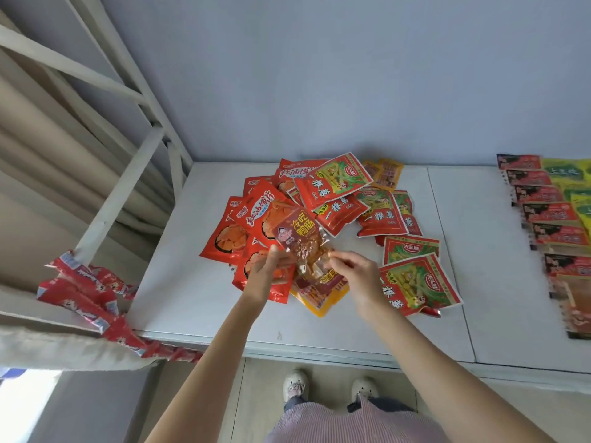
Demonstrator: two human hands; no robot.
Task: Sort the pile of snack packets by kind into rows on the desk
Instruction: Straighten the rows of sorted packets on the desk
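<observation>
Both hands hold one small clear-windowed red packet with yellow lettering (299, 241) above the pile, over the middle of the white tabletop (179, 282). Left hand (267, 270): fingers closed on the packet's lower left edge. Right hand (355, 270): fingers pinched on its lower right corner. The packet is tilted, top toward the far left; brownish contents show through its clear lower half.

Loose pile beneath: orange-red packets with white lettering (252, 215) on the left side, red-and-green packets (332, 180) toward the far edge and right side, yellow packets (388, 174) at the far edge and another yellow packet (319, 302) under the hands.

At the tabletop's right edge, sorted packets lie in overlapping rows: a row of dark red packets (543, 212), with yellow-green packets (575, 174) beside it.

A strip of red-and-white sachets (96, 302) hangs off the near left corner.
</observation>
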